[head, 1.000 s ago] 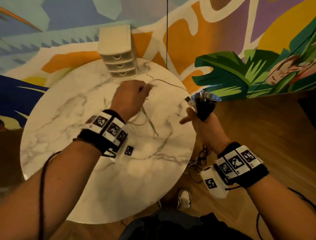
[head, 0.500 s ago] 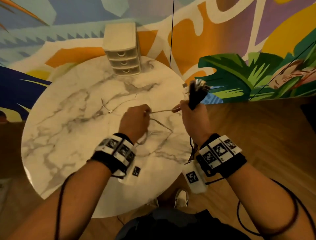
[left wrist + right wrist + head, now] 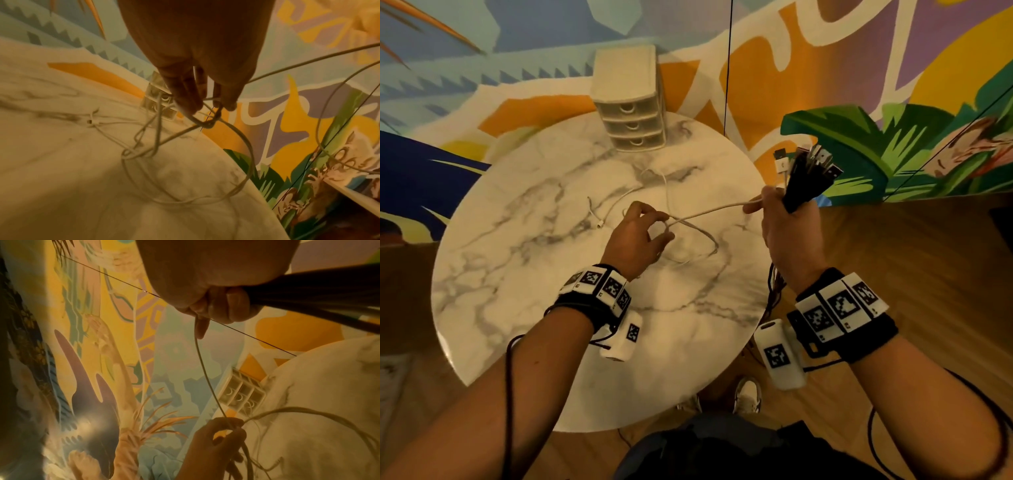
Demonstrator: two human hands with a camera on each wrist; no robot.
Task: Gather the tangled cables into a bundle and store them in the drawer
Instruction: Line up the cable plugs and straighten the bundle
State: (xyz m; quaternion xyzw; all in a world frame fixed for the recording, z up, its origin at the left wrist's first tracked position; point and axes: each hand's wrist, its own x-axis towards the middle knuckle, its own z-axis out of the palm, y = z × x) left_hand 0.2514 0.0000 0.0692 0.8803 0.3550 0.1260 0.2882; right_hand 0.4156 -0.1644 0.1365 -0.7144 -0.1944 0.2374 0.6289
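Left hand pinches thin white cable; right hand grips dark plug-ended cable bundle. Should feed slack hand-over-hand, avoiding snags.

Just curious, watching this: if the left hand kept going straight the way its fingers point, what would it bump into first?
Probably the small drawer unit at the table's far edge. The left hand, pinching the white cable, points roughly that way above loose cable loops; depth is hard to judge, so it might pass over them.
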